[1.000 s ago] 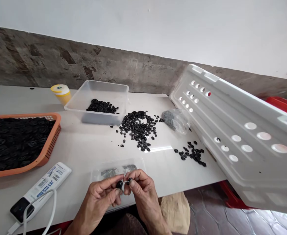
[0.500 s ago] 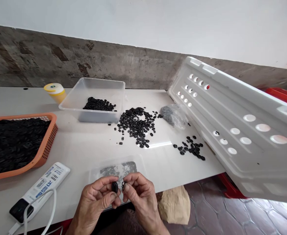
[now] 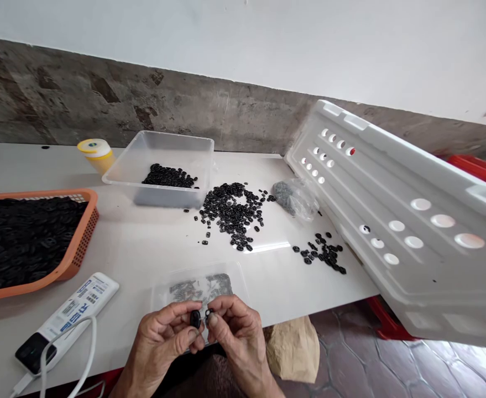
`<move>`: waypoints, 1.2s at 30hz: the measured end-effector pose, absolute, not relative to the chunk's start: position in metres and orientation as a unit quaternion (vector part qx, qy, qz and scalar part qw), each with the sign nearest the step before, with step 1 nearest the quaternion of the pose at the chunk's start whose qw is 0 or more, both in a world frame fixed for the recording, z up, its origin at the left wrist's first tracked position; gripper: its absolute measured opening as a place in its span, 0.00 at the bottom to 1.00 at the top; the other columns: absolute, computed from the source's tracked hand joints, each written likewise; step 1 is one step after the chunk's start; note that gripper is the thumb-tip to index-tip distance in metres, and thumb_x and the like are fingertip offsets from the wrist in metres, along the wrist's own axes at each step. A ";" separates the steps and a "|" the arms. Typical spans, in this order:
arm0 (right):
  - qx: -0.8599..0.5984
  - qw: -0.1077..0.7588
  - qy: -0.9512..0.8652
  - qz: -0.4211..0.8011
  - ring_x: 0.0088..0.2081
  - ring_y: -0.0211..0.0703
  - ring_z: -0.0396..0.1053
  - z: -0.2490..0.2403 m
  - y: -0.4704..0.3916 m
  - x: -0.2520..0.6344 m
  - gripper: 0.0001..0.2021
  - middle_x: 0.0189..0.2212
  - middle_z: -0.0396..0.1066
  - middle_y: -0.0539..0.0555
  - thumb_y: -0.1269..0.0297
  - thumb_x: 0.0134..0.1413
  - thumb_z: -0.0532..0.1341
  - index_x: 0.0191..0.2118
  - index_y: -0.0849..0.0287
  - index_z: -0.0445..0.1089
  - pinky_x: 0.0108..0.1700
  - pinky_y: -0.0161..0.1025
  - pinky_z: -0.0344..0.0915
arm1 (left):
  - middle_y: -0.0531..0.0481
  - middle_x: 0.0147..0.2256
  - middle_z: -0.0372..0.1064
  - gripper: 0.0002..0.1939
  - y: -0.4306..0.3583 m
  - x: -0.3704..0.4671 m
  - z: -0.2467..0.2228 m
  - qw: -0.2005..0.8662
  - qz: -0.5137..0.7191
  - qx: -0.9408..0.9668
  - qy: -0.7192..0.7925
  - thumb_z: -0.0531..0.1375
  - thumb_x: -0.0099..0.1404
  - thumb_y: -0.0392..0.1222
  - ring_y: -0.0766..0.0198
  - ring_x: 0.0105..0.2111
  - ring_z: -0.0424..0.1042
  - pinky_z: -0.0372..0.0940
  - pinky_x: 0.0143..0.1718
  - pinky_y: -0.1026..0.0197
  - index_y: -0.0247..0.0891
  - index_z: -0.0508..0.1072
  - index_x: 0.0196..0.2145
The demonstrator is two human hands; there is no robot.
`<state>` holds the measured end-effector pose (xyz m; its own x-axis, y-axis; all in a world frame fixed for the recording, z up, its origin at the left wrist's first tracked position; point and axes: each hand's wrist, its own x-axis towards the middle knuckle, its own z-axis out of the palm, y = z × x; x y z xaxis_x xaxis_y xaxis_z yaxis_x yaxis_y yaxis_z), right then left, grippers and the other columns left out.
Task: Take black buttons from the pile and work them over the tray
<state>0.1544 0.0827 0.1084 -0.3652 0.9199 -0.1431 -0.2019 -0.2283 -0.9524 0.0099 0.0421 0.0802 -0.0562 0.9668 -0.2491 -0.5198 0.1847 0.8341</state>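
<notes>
My left hand (image 3: 163,340) pinches an oval black piece (image 3: 194,318) between thumb and fingertips. Right beside it, my right hand (image 3: 238,334) grips a smaller black piece with a hole (image 3: 208,314). A thin metallic bit shows between the two pieces; whether it joins them is too small to tell. Both hands are over the near edge of a shallow clear tray (image 3: 240,276) that holds small metal parts (image 3: 220,284). Beyond the tray lies a loose pile of small black pieces (image 3: 230,207), with a smaller group of black pieces (image 3: 328,254) to the right.
An orange basket (image 3: 89,221) full of black parts stands left, near a white power bank (image 3: 68,320) with a cable. Farther back are a yellow-lidded container (image 3: 97,155), a clear bin (image 3: 163,143) and a plastic bag (image 3: 296,199). A large white crate (image 3: 375,182) leans at right.
The two held pieces are slightly closer together, with the thin metallic bit now visible between them. The camera view has shifted slightly.
</notes>
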 end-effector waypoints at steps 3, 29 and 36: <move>-0.400 0.406 -0.470 0.674 0.22 0.30 0.64 0.107 0.082 0.155 0.07 0.25 0.67 0.48 0.62 0.53 0.65 0.34 0.60 0.71 0.25 0.28 0.61 | 0.54 0.22 0.76 0.11 0.041 0.012 0.082 0.616 0.585 0.266 0.455 0.69 0.53 0.38 0.68 0.20 0.74 0.69 0.24 0.70 0.44 0.81 0.36; -0.391 0.404 -0.444 0.698 0.20 0.33 0.65 0.105 0.078 0.155 0.08 0.17 0.68 0.48 0.62 0.49 0.68 0.32 0.62 0.76 0.24 0.30 0.62 | 0.55 0.19 0.74 0.24 0.044 0.011 0.092 0.487 0.591 0.460 0.450 0.63 0.54 0.25 0.68 0.16 0.70 0.68 0.18 0.70 0.53 0.78 0.43; -0.393 0.402 -0.428 0.708 0.21 0.34 0.68 0.100 0.082 0.160 0.09 0.18 0.71 0.49 0.61 0.48 0.68 0.33 0.61 0.77 0.28 0.32 0.66 | 0.55 0.17 0.73 0.23 0.049 0.013 0.097 0.500 0.596 0.436 0.452 0.64 0.53 0.27 0.68 0.14 0.69 0.67 0.16 0.70 0.54 0.79 0.42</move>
